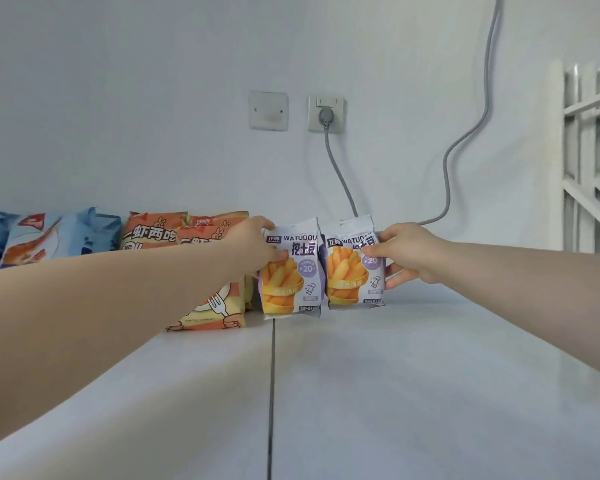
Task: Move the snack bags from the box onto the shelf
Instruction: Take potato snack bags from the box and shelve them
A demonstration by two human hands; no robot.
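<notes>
Two purple-and-white fries snack bags stand upright side by side on the white shelf top (pixel 395 375). My left hand (pixel 253 247) grips the left fries bag (pixel 291 282) at its upper left edge. My right hand (pixel 406 252) grips the right fries bag (pixel 354 271) at its right edge, thumb on the front. Left of them stand orange shrimp-snack bags (pixel 201 306), partly behind my left forearm, and blue shrimp-snack bags (pixel 49 240) further left. The box is out of view.
A white wall rises right behind the bags, with a blank plate (pixel 268 110) and a socket (pixel 326 114) whose grey cable (pixel 340 174) drops behind the right fries bag. A white rack (pixel 589 161) stands at the right. A seam (pixel 272 393) runs across the shelf top.
</notes>
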